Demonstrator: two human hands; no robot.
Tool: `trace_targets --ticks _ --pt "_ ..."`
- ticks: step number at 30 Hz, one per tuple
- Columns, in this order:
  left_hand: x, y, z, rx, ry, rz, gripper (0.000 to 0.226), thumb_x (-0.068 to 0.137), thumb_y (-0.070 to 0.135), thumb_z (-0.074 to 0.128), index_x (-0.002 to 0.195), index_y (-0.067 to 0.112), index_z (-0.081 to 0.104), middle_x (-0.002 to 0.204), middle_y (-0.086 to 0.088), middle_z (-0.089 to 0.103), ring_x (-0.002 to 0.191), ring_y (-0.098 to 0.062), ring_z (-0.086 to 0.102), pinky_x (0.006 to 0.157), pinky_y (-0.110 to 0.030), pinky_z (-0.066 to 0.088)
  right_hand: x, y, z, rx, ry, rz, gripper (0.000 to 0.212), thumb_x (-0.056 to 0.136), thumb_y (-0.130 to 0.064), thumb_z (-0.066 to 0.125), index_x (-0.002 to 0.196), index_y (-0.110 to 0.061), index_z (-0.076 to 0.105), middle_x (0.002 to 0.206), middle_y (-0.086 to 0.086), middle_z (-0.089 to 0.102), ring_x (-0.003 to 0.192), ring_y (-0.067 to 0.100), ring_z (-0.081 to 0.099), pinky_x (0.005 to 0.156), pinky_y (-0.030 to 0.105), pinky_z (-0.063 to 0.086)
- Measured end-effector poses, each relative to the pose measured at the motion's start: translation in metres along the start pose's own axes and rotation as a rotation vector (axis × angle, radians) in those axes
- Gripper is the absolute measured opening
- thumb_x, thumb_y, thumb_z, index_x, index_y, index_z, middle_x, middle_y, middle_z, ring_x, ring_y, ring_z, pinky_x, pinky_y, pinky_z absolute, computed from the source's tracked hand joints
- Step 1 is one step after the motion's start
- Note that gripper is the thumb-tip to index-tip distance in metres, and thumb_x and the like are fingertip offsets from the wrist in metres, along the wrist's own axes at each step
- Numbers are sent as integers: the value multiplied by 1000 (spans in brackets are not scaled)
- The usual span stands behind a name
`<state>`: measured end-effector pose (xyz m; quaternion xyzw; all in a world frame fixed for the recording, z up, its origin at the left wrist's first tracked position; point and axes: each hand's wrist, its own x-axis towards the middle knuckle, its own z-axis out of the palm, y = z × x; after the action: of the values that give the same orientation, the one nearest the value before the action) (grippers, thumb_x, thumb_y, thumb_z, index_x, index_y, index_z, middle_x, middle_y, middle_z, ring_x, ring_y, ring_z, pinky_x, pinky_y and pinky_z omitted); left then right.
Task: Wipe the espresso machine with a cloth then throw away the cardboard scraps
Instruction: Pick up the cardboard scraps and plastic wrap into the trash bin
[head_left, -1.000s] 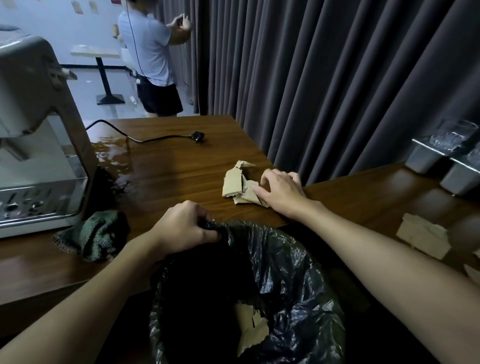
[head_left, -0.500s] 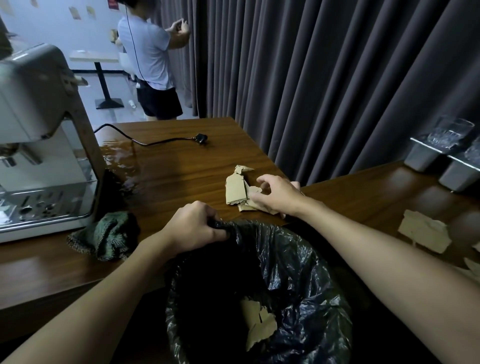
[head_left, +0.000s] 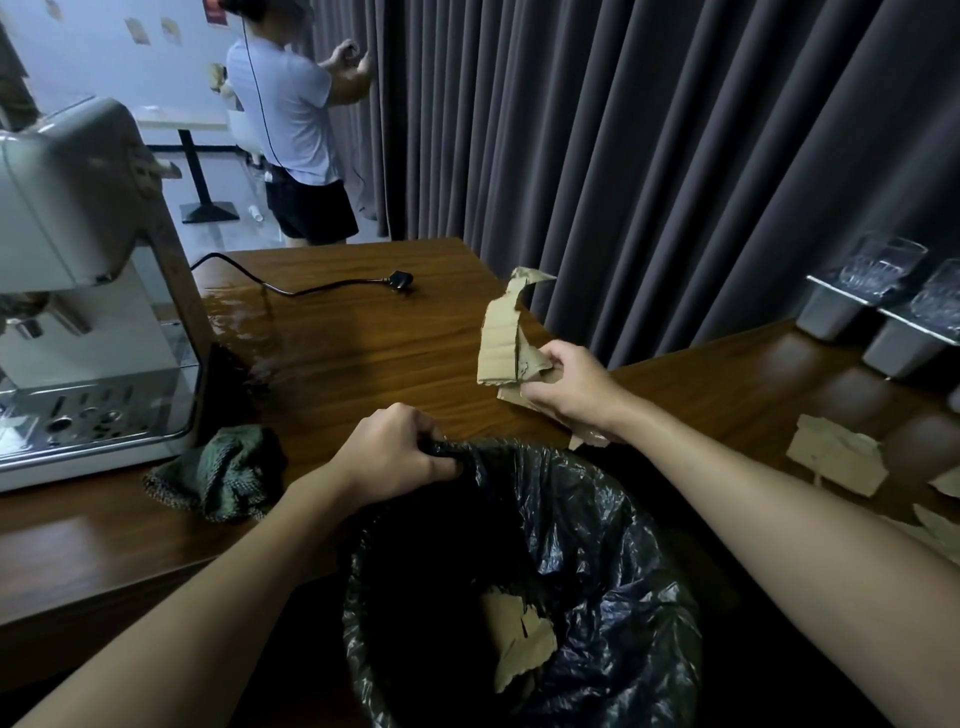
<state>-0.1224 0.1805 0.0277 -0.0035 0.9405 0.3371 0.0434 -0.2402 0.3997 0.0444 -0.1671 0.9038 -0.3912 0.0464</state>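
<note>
Right hand (head_left: 571, 395) clenched round the cardboard scraps (head_left: 501, 343), raised just above the bench (head_left: 363, 364); a second earlier they lay flat beneath it. Left hand (head_left: 395, 457) gripped the bin liner (head_left: 597, 519) at its rim.

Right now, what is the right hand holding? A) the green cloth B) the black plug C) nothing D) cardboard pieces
D: the right hand grips the cardboard scraps; the left hand grips the bin bag, and the green cloth lies beside the espresso machine.
</note>
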Motion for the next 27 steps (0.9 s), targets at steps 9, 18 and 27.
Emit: trace_targets --ticks 9,18,27 --pt "1 -2 1 -28 16 -4 23 78 40 81 74 19 72 63 9 66 57 -4 61 50 -17 42 -66 -26 -28 361 55 17 45 83 -10 73 123 -16 53 99 5 73 90 17 71 77 30 57" --pt "-2 -4 4 -107 36 -29 28 77 38 82 70 14 70 57 8 64 54 -6 60 54 -23 45 -146 -34 -7 344 39 200 46 80 -16 79 114 -21 48 97 13 71 76 26 72 64 40 60" --pt "-3 -6 4 -170 29 0 26 76 33 84 65 16 68 50 11 61 47 -2 56 53 -24 43 -170 -27 -2 27 -166 182 34 86 -33 71 118 -27 60 96 6 68 77 15 73 67 32 62"
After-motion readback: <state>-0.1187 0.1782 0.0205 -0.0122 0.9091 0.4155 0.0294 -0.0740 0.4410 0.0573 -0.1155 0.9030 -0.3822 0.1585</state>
